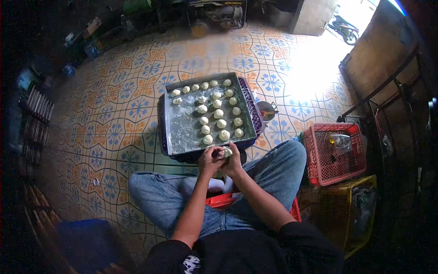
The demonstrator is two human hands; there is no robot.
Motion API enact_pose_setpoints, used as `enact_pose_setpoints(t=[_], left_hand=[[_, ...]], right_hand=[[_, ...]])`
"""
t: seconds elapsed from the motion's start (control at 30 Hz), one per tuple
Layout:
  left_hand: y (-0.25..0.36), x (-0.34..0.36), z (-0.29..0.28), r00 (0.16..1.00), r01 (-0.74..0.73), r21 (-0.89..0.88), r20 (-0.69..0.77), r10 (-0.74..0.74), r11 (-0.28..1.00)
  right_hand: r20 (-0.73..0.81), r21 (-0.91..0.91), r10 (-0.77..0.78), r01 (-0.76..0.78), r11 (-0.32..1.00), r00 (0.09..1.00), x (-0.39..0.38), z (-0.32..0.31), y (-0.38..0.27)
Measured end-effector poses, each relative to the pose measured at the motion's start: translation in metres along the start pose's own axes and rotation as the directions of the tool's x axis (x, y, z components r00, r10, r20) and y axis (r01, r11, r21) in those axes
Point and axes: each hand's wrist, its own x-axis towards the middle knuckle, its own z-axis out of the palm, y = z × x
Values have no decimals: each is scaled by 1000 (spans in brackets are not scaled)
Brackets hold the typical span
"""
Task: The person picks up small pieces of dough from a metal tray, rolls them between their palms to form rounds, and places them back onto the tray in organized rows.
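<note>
Dough piece (227, 152): btwn L hand (208, 162) & R hand (233, 164), by tray's near edge; two-handed prob. for steady hold
Fingers: both sets curled, gripping dough
Baking tray (183, 134): on purple crate (247, 93), prob. for reach ht.
Dough balls (218, 113): mostly spaced, prob. vs. sticking
Count: 1 piece in hands, approx. 22 balls, 1 tray

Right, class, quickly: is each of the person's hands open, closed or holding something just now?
Left hand: curled up close to the dough piece; whether it grips it cannot be told.
Right hand: closed, holding the dough piece.
</note>
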Motion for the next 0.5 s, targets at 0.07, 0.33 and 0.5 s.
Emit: enact_pose_setpoints(t=[0.07,0.33,0.5], left_hand=[[-14,-9,-6,982,133,-225,160,-98,965],[31,3,-21,932,294,-571,350,-97,767],[1,-3,-17,708,592,-803,560,-431,-71]], right_hand=[[-82,22,-18,20,1000,997,-2,14,11],[-58,-49,-145,142,989,988,-3,6,-13],[77,-452,-446,429,782,892,-7,17,20]])
